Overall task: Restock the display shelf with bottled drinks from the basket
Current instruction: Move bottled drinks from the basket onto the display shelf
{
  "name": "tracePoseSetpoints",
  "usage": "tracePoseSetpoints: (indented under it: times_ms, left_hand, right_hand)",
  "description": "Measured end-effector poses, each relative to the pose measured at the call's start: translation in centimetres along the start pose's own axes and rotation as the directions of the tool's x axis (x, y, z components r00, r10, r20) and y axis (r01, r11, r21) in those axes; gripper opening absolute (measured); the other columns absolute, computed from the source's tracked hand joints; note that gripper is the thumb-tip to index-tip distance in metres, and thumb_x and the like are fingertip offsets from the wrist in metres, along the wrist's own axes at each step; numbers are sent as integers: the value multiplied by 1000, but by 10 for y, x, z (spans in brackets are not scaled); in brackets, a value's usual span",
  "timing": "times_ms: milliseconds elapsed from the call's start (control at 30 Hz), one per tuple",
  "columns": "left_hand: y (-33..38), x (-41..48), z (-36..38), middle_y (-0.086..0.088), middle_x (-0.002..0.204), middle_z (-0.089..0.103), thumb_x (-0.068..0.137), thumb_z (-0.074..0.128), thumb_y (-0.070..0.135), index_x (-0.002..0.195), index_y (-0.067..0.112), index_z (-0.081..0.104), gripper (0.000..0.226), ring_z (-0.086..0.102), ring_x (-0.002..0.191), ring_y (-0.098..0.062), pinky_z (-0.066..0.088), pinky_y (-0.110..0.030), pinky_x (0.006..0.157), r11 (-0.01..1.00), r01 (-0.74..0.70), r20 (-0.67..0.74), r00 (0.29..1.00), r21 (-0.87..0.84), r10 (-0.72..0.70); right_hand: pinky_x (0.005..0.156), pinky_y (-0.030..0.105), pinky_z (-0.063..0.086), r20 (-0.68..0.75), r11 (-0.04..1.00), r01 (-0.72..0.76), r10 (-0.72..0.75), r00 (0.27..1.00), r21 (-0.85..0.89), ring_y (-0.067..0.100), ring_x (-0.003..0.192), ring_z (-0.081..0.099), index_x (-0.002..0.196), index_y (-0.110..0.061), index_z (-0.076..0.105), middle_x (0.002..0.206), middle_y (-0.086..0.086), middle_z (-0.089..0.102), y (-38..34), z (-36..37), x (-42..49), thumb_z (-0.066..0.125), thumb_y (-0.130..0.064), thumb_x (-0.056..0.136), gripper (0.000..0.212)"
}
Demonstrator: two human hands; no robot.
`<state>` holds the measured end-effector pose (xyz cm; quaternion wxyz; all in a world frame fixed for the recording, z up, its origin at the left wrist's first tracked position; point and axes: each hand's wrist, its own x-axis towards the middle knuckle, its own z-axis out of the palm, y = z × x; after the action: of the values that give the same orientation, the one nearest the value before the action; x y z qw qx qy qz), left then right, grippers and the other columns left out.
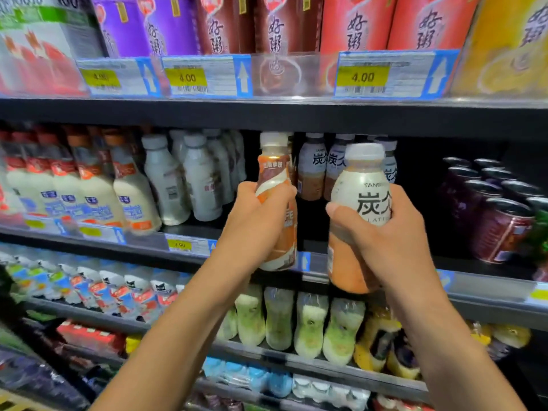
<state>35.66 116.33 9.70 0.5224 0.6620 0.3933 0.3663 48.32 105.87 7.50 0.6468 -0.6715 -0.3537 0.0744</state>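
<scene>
Bottled drinks are in both hands, raised in front of the middle display shelf (267,241): the left hand (252,223) is wrapped around an orange-and-white bottle (277,209), and the right hand (382,241) grips a white-labelled latte bottle (360,215) around its waist. Both bottles are upright, held just outside the shelf edge and not yet set down. Behind them stand matching latte bottles (321,166) at the back of the row, with dark, bare shelf space in front and to the right, so this slot looks only partly filled and these two still need placing. The basket is out of view, so what remains in it cannot be told. Cream-coloured bottles (166,179) crowd the left and dark cans (501,215) the right; the shelf above hangs low over the opening.
</scene>
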Motion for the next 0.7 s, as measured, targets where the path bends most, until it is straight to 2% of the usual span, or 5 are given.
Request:
tracePoseSetpoints:
  times_ms: [267, 400, 467, 567, 700]
  left_hand:
    - [-9, 94, 9, -7, 92, 68, 92, 54, 36, 92, 11, 61, 26, 63, 86, -23, 47, -35, 84, 994, 111, 5, 994, 2, -111]
    - [-18, 150, 20, -3, 127, 56, 94, 63, 30, 133, 7, 49, 48, 55, 113, -21, 39, -28, 95, 998, 45, -16, 999, -38, -46]
    - [-29, 159, 17, 0, 117, 58, 89, 69, 32, 129, 12, 49, 49, 58, 105, -18, 46, -30, 95, 997, -63, -34, 998, -39, 61]
    - [-45, 175, 10, -3, 119, 64, 83, 72, 39, 123, 15, 48, 52, 63, 106, -23, 50, -42, 98, 996, -87, 17, 996, -26, 87]
    - [-54, 206, 11, -6, 115, 67, 86, 71, 34, 122, 13, 53, 46, 66, 101, -25, 53, -42, 94, 997, -73, -27, 997, 6, 73]
  right_hand:
    - [60, 26, 54, -70, 994, -101, 104, 992, 47, 6, 70, 69, 101, -17, 67, 78, -9, 74, 11, 32, 51, 81, -33, 67, 40]
    - [82, 37, 56, -115, 986, -160, 164, 980, 38, 25, 99, 70, 107, -17, 63, 104, 5, 73, 21, 43, 75, 78, -16, 77, 34]
    - [87, 34, 51, -102, 954, -254, 240, 965, -157, 29, 113, 62, 124, -12, 59, 119, 16, 64, 27, 48, 89, 75, -27, 79, 50]
    - [94, 35, 51, -223, 917, -183, 107, 969, -355, 24, 113, 61, 128, -21, 57, 122, 6, 65, 28, 57, 106, 76, -62, 50, 90]
    - [92, 36, 52, -249, 848, -213, 99, 963, -486, 28, 110, 62, 126, -21, 57, 119, 5, 66, 36, 60, 117, 80, -63, 55, 85]
